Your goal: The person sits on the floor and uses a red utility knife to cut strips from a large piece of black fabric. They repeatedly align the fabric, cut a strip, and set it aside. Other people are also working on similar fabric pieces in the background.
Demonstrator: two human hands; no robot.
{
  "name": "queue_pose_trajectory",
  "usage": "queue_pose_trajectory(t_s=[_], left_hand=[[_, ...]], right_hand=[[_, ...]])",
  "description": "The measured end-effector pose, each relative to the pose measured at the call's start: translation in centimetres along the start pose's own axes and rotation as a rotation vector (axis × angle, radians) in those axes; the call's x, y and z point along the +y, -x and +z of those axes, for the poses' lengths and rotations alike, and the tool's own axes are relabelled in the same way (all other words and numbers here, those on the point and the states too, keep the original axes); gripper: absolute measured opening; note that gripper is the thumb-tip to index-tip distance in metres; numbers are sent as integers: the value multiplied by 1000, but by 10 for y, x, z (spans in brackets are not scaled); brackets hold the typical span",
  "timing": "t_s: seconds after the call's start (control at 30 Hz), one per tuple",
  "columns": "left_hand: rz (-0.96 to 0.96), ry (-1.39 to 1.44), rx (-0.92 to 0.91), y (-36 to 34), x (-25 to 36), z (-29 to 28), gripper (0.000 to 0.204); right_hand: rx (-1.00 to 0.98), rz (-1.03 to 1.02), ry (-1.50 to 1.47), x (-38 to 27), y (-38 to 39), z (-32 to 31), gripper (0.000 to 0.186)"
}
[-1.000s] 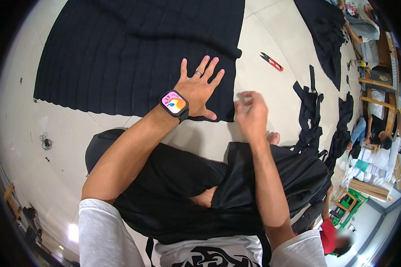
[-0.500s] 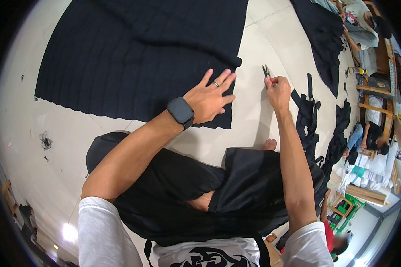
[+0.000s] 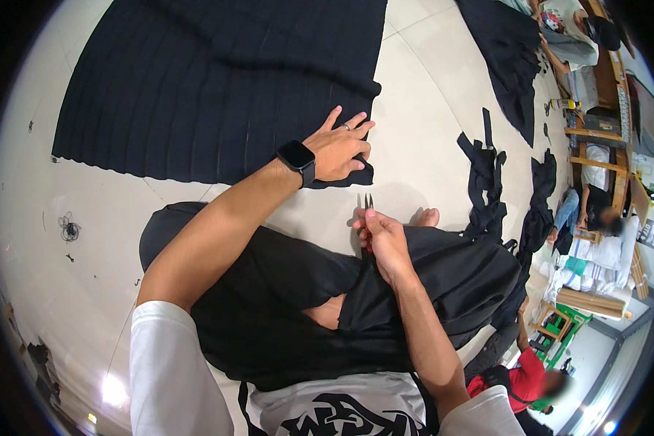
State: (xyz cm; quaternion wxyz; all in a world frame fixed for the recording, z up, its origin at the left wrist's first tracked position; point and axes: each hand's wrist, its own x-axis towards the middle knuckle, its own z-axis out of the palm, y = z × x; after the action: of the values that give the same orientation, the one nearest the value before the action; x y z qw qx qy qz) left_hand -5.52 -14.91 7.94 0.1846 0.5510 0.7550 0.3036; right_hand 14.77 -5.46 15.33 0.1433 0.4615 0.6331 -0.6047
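A large dark pleated cloth [image 3: 196,94] lies spread on the pale tiled floor. Across its near right corner rests my left hand [image 3: 336,151], fingers spread and pressed to the fabric, with a ring and a black watch on that arm. My right hand [image 3: 386,241] is closed around small scissors [image 3: 370,202] with red handles. Their blades point away from me, a short gap below the cloth's near edge. Most of the handle is hidden in the palm.
Dark cloth strips [image 3: 485,185] lie on the floor at right, beside another dark cloth piece [image 3: 505,58]. A tangle of black thread [image 3: 69,227] sits at left. Several people work along the right side, near wooden frames. My crossed legs and bare foot [image 3: 429,217] are close by.
My right hand has come left and nearer with the scissors, toward the cloth's near corner. My left hand stays on the cloth, its fingers slightly more bent.
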Motion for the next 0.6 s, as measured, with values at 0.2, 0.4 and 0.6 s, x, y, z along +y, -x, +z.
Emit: queue_pose_trajectory(t_s=[0.2, 0.4, 0.6], left_hand=[[-32, 67, -15, -1, 1, -2, 21], [-37, 89, -11, -2, 0, -1, 24], [-39, 95, -19, -1, 0, -1, 23]], right_hand=[[24, -58, 316, 6, -10, -4, 36], [-25, 20, -126, 0, -20, 1, 34], [-98, 73, -266, -2, -32, -3, 26]])
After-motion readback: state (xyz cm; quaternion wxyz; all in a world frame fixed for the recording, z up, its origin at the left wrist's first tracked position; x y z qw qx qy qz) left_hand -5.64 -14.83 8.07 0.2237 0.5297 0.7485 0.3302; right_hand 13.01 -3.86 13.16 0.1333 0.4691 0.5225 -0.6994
